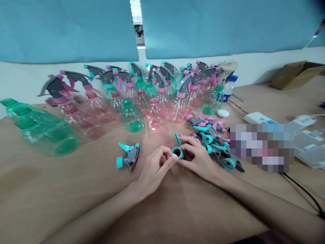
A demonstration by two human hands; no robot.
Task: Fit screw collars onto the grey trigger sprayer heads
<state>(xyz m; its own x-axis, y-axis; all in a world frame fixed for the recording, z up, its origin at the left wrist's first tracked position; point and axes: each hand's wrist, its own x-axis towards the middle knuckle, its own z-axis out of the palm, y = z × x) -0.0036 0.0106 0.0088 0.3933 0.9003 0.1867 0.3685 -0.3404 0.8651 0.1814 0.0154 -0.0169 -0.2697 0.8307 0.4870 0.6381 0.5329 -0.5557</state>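
our left hand [157,162] pinches a white piece [174,155] at the left rim of the teal-collared spray head [181,153] our right hand [199,158] grips, mouth facing us.

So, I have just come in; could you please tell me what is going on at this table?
A person's right hand holds a teal-and-grey spray head, its round opening showing. The left hand pinches a small white piece at that opening; what it is exactly, I cannot tell. A pile of similar heads lies beside the right hand, and a lone head lies left of the left hand. Behind are green and pink bottles, some topped, some open.
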